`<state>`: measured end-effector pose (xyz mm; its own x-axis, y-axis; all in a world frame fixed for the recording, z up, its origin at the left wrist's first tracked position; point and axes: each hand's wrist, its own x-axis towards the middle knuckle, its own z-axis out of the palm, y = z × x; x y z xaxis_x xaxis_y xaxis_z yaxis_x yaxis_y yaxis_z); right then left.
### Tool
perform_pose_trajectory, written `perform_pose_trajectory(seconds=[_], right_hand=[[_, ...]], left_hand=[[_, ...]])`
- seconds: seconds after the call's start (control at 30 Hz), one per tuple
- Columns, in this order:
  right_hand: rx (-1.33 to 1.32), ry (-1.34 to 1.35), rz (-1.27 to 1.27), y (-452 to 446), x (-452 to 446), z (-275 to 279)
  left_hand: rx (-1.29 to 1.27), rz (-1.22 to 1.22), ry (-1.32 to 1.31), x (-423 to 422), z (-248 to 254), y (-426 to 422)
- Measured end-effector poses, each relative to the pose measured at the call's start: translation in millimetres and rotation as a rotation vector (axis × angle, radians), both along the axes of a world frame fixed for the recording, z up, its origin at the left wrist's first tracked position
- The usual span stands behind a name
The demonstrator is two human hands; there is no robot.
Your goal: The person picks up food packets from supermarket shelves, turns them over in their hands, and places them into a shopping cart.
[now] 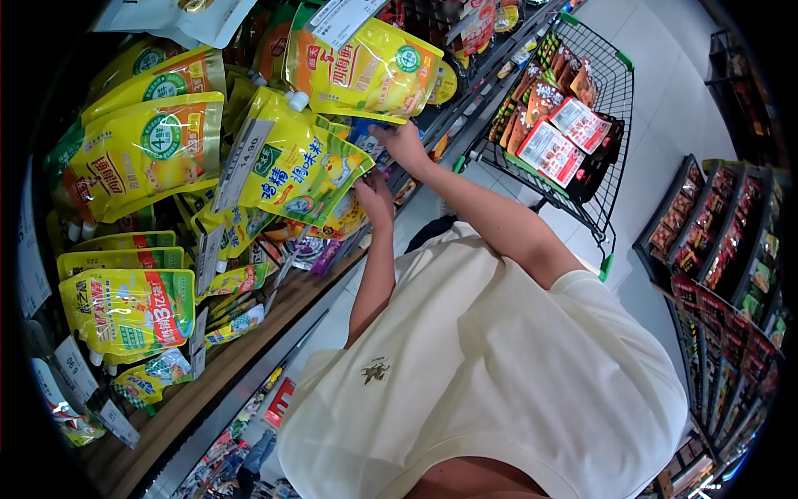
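Yellow pouches (pixel 150 150) hang in rows, apparently hooked for easy taking. In the head view, the right hand (pixel 404 148) meets an upper pouch's (pixel 366 71) bottom edge, the left hand (pixel 376 198) a lower pouch's (pixel 312 162); hidden fingertips, so I cannot tell whether they pinch.

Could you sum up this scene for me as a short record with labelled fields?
Place: shop aisle
Right hand: at the lower edge of the upper yellow pouch; grip unclear
Left hand: at a corner of the pouch with blue lettering; grip unclear
Shelf: more yellow pouches, price tags
Wire cart: holds packets
Clothing: cream shirt
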<state>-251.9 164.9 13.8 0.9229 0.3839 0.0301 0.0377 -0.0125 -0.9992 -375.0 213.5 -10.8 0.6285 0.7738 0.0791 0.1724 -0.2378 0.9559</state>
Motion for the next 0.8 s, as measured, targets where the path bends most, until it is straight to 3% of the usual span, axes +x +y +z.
perform_pose_trajectory(seconds=[0.8], right_hand=[[0.054,-0.103,0.054,5,10,12]], left_hand=[[0.031,-0.005,0.043,1,4,-4]])
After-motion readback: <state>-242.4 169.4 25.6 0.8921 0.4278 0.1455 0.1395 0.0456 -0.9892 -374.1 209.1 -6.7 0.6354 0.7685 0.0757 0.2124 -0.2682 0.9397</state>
